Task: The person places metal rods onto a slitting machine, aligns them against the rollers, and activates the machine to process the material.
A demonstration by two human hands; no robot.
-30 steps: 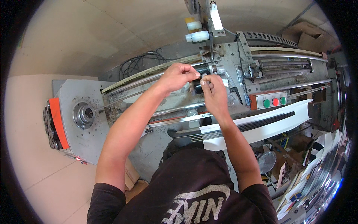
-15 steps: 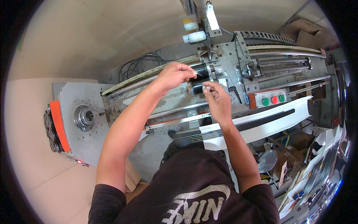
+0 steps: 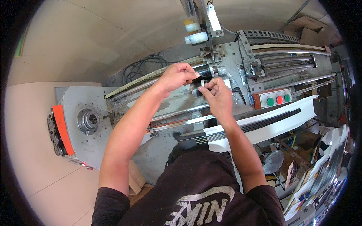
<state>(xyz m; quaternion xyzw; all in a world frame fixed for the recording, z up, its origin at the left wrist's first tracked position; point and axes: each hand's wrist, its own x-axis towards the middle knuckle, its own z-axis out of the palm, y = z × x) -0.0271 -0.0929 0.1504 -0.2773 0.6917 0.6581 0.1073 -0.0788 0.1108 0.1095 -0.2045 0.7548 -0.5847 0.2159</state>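
My left hand [image 3: 178, 80] is closed in a pinch beside the upper black cylinder [image 3: 204, 71] on the long grey machine. What its fingertips hold, if anything, is too small to make out. To its right, my right hand [image 3: 218, 96] pinches a small white strip [image 3: 202, 83] between thumb and fingers, above the lower dark cylinder [image 3: 196, 91]. That cylinder is partly hidden by the hand. A thin rod runs from the round metal chuck [image 3: 87, 121] at the left toward my left forearm.
A control box [image 3: 274, 98] with green and red buttons stands on the machine's right. Nearer me, a white curved sheet [image 3: 310, 107] bears several black rods [image 3: 264, 122]. Shiny guide rails [image 3: 181, 111] run lengthwise. White plastic fittings [image 3: 196, 38] hang above. Black cables [image 3: 141, 66] lie behind.
My right hand's fingertips have moved slightly left and up, closer to my left hand, and a white strip now shows in them. The left hand stays nearly in place.
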